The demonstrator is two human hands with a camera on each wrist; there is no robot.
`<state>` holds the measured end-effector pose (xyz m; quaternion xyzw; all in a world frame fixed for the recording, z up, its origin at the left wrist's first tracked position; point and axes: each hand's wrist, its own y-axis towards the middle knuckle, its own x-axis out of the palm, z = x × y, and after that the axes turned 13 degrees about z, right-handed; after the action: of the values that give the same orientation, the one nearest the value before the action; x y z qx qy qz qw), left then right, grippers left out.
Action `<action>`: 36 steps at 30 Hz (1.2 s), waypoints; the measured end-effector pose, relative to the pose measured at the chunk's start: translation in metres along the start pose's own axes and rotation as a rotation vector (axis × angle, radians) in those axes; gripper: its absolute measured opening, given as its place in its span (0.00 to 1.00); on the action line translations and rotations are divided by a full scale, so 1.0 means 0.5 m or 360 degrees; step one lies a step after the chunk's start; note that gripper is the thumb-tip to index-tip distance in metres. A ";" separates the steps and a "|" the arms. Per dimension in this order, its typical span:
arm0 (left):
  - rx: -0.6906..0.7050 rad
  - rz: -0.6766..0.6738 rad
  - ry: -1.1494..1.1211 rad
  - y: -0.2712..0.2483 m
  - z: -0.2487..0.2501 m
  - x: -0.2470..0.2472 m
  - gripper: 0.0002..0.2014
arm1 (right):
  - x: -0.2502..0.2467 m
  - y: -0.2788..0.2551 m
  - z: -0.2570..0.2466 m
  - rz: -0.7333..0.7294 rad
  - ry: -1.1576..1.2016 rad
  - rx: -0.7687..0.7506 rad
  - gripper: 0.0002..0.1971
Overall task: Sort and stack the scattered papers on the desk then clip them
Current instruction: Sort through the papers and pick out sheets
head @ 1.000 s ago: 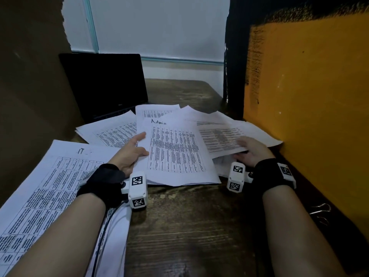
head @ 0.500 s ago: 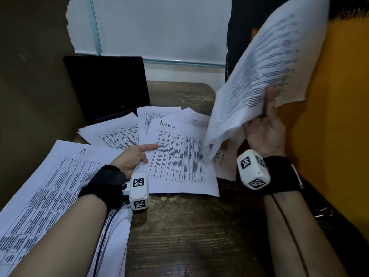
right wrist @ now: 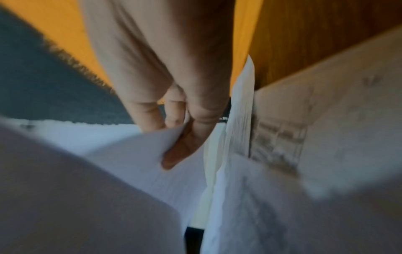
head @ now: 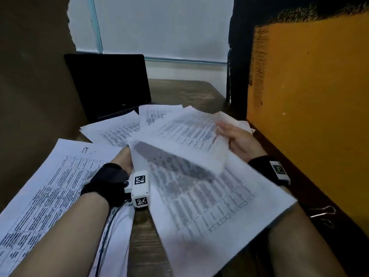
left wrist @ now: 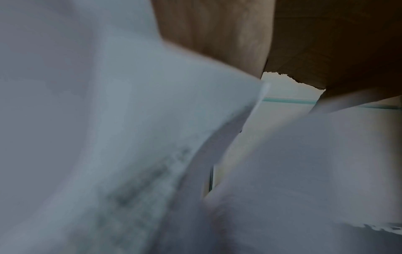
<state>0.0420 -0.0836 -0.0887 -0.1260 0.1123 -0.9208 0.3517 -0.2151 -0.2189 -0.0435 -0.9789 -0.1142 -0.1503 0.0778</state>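
The person's right hand (head: pixel 238 139) is raised over the right side of the worktop (head: pixel 143 232), its fingers (right wrist: pixel 152 110) curled and pinching the far edge of a few printed sheets (head: pixel 185 132). One of those held sheets (head: pixel 209 200) droops toward the person and spreads over the right forearm, its table of print blurred. In the right wrist view the thumb sits on top of a white page while the fingers close beneath it, so the grip on the paper is plain.

The left hand (head: pixel 123 158) is low at the centre, with its fingers hidden under the near corner of the hanging sheet. I cannot tell whether they are apart, together or gripping anything; the left wrist view is only blurred white paper and a strip of brown wall.

More papers lie flat on the dark wooden worktop. A large printed table sheet (head: pixel 46 188) lies under the left forearm on the near left. Another sheet (head: pixel 113 130) lies beyond the left hand, and one more (head: pixel 155 114) is just behind it, its corner near the open laptop (head: pixel 107 86) with a dark screen at the back left.

A wire-handled binder clip (head: pixel 325 213) lies at the right edge, beside the orange panel (head: pixel 311 100), well apart from the scattered sheets.
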 end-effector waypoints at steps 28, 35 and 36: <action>0.0477 0.0284 -0.0436 -0.016 0.026 0.004 0.24 | -0.031 0.019 0.014 -0.0855 -0.1412 0.0333 0.26; 0.0236 0.0245 -0.0445 -0.011 0.021 0.003 0.15 | -0.034 0.030 0.007 0.0095 -0.0427 -0.0227 0.08; 0.0243 0.0188 -0.0311 -0.009 0.019 0.006 0.17 | -0.033 0.035 0.012 0.0194 -0.0312 -0.0260 0.08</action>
<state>0.0399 -0.0834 -0.0779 -0.1813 0.0144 -0.8876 0.4232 -0.2244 -0.2381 -0.0565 -0.9971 -0.0489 -0.0577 -0.0048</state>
